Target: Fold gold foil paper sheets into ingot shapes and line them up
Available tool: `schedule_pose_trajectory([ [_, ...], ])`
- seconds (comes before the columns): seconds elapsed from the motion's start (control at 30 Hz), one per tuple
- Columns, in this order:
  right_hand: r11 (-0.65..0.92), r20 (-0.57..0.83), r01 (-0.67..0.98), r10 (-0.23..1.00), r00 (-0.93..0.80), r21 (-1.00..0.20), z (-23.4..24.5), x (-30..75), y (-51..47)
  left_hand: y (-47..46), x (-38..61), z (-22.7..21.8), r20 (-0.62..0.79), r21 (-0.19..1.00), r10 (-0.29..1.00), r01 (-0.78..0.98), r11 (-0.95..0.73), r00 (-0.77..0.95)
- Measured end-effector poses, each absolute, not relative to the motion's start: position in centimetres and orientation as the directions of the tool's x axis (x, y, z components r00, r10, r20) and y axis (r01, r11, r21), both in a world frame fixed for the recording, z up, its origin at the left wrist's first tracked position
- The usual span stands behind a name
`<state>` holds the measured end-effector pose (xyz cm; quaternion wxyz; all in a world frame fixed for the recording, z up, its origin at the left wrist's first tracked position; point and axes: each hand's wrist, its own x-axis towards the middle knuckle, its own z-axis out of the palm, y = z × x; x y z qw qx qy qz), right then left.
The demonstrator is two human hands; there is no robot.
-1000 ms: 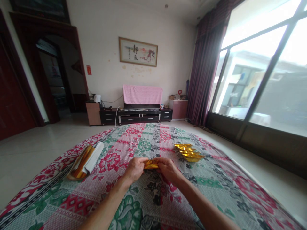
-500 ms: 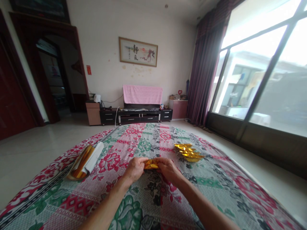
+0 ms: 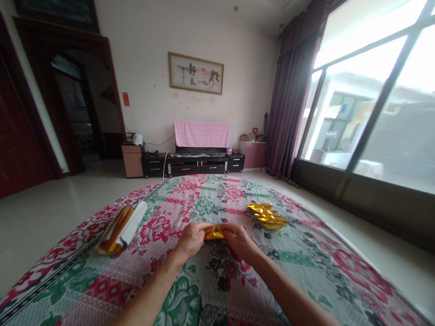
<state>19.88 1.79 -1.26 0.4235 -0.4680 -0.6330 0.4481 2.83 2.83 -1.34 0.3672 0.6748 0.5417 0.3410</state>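
Observation:
A small piece of folded gold foil paper [image 3: 214, 232] is pinched between both hands just above a flowered quilt [image 3: 210, 280]. My left hand [image 3: 190, 240] grips its left end with closed fingers. My right hand [image 3: 239, 240] grips its right end, fingers closed too. A little beyond and to the right of my right hand lies a pile of folded gold paper shapes [image 3: 267, 215] on the quilt. A stack of gold foil sheets with white backs [image 3: 120, 229] lies curled on the quilt to the left.
The quilt is spread on a pale tiled floor [image 3: 44, 213]. A dark low TV cabinet [image 3: 200, 164] with a pink cloth over it stands against the far wall. Large windows [image 3: 374, 104] and purple curtains fill the right side. A dark doorway is at the left.

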Motion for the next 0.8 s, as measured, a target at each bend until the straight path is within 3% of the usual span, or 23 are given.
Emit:
schedule_pose_trajectory([
  [0.8,0.188,0.135,0.237,0.965,-0.224,-0.953,-1.14,20.02,1.76,2.74,2.86,-1.2,0.055,0.874,0.983,0.468,-0.132,0.173],
])
